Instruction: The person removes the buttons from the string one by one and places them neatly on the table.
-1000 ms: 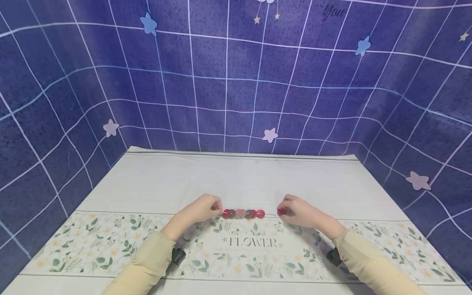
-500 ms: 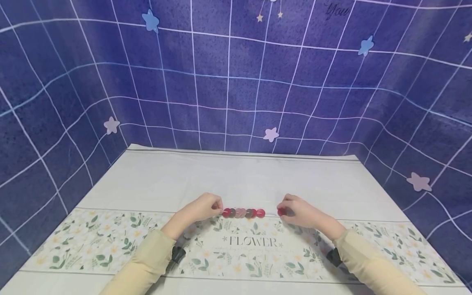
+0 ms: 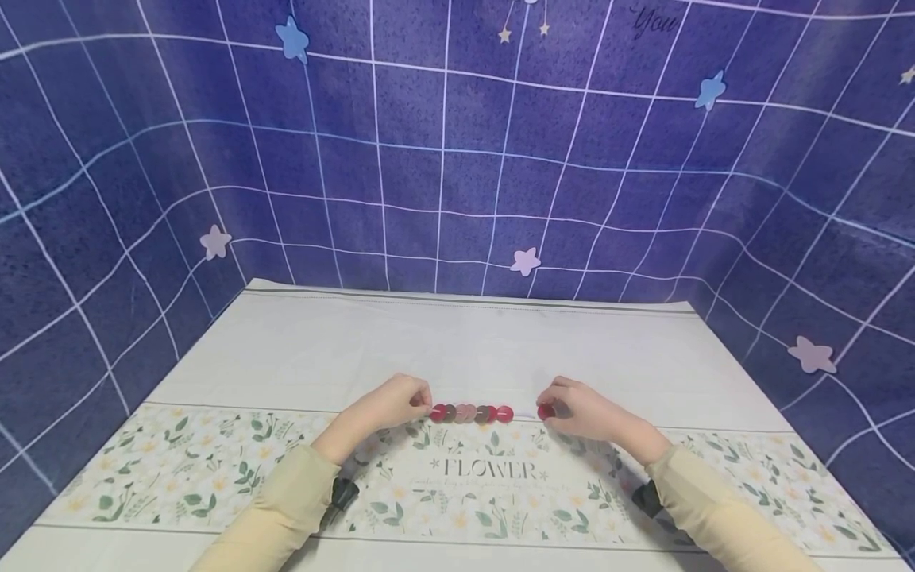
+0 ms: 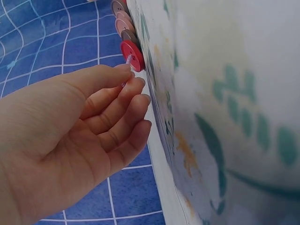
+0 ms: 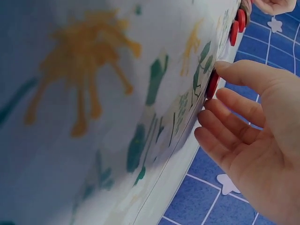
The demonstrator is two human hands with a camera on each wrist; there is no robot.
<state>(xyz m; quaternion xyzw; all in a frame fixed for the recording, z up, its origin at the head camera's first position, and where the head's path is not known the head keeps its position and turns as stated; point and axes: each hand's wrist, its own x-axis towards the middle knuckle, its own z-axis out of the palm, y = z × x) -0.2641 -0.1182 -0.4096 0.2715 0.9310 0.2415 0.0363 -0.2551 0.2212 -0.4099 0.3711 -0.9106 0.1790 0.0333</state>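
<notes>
- Head view: angles both forearms (image 3: 275, 504) inward
- Pinches string (image 4: 129, 59) beside the button row (image 3: 465, 413) with left hand (image 3: 393, 399)
- Pinches separate red button (image 5: 213, 85) with right hand (image 3: 582, 410)

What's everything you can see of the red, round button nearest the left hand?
The red, round button looks plastic, with a raised rim and small central holes. Ending the button row, it overlaps a grey-brown, round button. A thin, pale cord runs from its middle to the left hand, which pinches that cord; direct hand contact is unclear.
</notes>
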